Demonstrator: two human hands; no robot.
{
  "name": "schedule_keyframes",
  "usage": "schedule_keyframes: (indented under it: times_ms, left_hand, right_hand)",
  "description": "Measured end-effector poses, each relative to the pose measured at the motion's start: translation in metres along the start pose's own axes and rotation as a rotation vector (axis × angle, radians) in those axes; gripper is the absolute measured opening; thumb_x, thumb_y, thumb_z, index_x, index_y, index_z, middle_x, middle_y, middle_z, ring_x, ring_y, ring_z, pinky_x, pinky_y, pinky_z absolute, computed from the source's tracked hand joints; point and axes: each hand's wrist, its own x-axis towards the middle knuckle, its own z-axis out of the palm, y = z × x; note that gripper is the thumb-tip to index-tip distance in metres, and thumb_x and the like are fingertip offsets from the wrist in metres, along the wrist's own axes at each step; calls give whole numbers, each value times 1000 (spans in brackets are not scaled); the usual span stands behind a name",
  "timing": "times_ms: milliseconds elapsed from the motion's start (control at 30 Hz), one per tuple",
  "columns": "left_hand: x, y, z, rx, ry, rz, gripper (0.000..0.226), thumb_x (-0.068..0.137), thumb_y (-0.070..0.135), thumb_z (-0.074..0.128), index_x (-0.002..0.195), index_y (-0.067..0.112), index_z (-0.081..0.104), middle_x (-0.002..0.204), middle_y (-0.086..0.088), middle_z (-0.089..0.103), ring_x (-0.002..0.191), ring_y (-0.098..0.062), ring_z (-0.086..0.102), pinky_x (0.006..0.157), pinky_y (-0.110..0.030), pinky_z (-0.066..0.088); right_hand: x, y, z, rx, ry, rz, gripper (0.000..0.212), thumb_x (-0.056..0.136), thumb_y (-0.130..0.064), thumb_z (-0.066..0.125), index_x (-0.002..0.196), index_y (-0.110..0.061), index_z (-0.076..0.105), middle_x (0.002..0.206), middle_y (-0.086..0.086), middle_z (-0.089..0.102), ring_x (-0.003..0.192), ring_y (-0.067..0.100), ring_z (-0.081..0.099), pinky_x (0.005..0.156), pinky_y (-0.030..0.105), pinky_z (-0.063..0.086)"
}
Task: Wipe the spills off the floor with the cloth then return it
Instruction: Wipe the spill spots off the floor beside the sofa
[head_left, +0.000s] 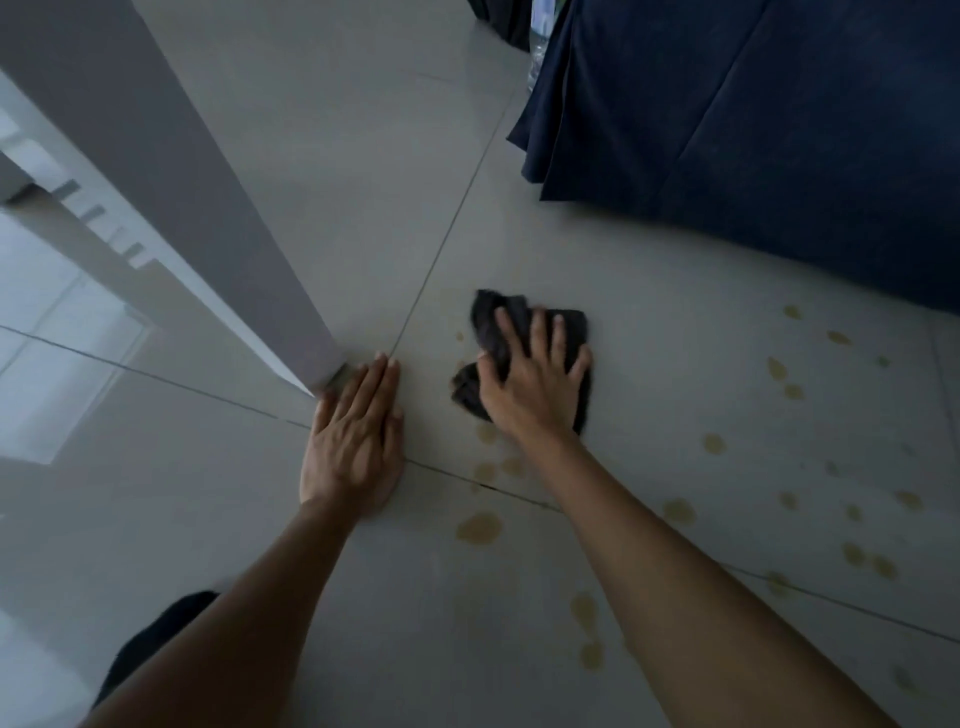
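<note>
A dark grey cloth (491, 325) lies crumpled on the pale tiled floor (332, 171), and my right hand (535, 379) presses flat on top of it with fingers spread. Yellowish spill spots (479, 528) dot the tiles just below the cloth. More drops (776, 368) scatter to the right and toward the lower right. My left hand (358, 436) rests palm down on the bare floor to the left of the cloth, holding nothing, with its fingers close together.
A grey wall corner or door frame (171, 182) comes down to the floor just beyond my left hand. A dark blue fabric-covered piece of furniture (753, 130) fills the upper right. A dark shape (156, 639) sits by my left forearm.
</note>
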Motion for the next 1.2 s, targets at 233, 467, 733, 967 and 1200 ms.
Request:
schedule_keyframes:
  times_ms: [233, 467, 733, 967, 1200]
  left_hand:
    - [-2, 4, -6, -21, 10, 15, 58, 94, 34, 21, 151, 20, 22, 159, 3, 20, 147, -14, 19, 119, -39, 15]
    - [-2, 2, -3, -9, 34, 30, 58, 95, 33, 23, 150, 19, 25, 158, 1, 24, 146, -16, 21, 119, -40, 16]
    - [0, -1, 2, -4, 55, 45, 58, 94, 34, 24, 150, 18, 27, 157, -1, 26, 145, -18, 23, 118, -39, 16]
    - [-2, 2, -1, 13, 35, 51, 59, 94, 32, 24, 150, 15, 27, 157, -5, 26, 145, -23, 24, 117, -41, 17]
    - [8, 29, 0, -100, 16, 32, 60, 88, 27, 30, 144, 8, 38, 153, -12, 33, 142, -29, 29, 115, -38, 21]
  right_hand:
    - [-64, 107, -12, -95, -67, -383, 58, 91, -59, 21, 147, -51, 8, 161, -10, 14, 148, 12, 8, 116, 45, 9]
    - [-39, 82, -11, -36, 15, 209, 61, 92, -55, 19, 150, -44, 7, 162, -3, 5, 149, 20, -1, 115, 55, -1]
    - [-106, 2, 15, -21, 21, -133, 62, 91, -53, 31, 150, -38, 22, 160, 1, 21, 148, 22, 12, 116, 52, 4]
    - [-181, 112, -12, -111, -65, -127, 60, 94, -55, 18, 151, -42, 9, 162, -10, 6, 149, 13, 3, 117, 43, 2]
    - [-115, 117, -20, -48, -34, 258, 59, 95, -51, 22, 151, -41, 5, 162, -5, 4, 149, 18, -2, 116, 54, 1]
